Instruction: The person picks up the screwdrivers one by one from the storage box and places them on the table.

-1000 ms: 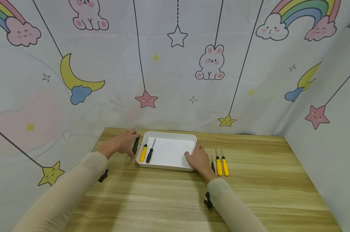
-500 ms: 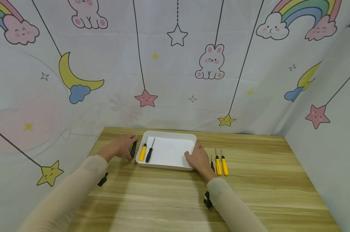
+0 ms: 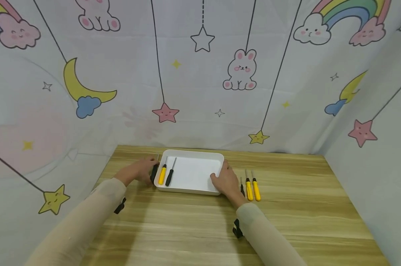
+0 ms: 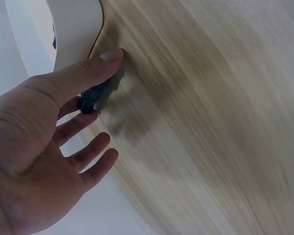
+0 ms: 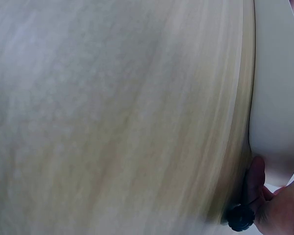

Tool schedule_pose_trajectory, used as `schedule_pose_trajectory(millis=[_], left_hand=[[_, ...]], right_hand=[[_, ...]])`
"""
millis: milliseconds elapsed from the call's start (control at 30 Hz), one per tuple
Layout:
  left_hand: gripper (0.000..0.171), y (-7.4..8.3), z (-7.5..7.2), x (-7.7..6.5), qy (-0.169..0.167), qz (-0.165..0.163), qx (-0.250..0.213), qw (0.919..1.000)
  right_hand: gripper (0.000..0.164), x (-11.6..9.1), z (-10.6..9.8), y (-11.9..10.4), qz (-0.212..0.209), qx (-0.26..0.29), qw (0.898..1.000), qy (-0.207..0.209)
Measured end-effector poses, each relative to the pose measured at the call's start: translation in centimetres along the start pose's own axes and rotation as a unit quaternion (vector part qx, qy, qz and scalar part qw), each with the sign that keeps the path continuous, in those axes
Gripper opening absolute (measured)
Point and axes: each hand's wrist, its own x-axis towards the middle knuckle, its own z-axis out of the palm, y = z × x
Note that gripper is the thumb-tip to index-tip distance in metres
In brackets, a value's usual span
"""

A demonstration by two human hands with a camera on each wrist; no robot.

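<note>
Beside the left end of a white tray (image 3: 193, 170), my left hand (image 3: 143, 170) pinches a black-handled screwdriver (image 3: 154, 173) between thumb and fingers. Its thin shaft points toward the back wall. From the left wrist, the dark handle (image 4: 89, 99) shows low over the table, thumb along it and the other fingers spread loosely. My right hand (image 3: 227, 181) grips the tray's right end, thumb over the rim. A yellow-handled screwdriver (image 3: 162, 174) and a second black-handled screwdriver (image 3: 169, 177) lie side by side in the tray's left part.
Right of the tray lie a small black screwdriver (image 3: 242, 189), partly covered by the right hand, and two yellow screwdrivers (image 3: 249, 190). The wood-grain table (image 3: 193, 229) meets a patterned cloth wall (image 3: 200, 92) at the back. Black straps circle both wrists.
My left hand has lowered the black screwdriver toward the table, first drifting left, then coming back close to the tray's side. The right hand keeps its grip on the tray.
</note>
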Motion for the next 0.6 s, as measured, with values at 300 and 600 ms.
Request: schedule_pose_trajectory(millis=[300, 600], left_hand=[[0.097, 0.5, -0.3, -0.17, -0.009, 0.0, 0.025, 0.9996], [0.099, 0.51, -0.08, -0.08, -0.018, -0.005, 0.029, 0.9994]], right_hand=[[0.09, 0.11, 0.09, 0.11, -0.001, -0.01, 1.0, -0.003], [0.089, -0.04, 0.0, 0.08, -0.003, -0.011, 1.0, -0.004]])
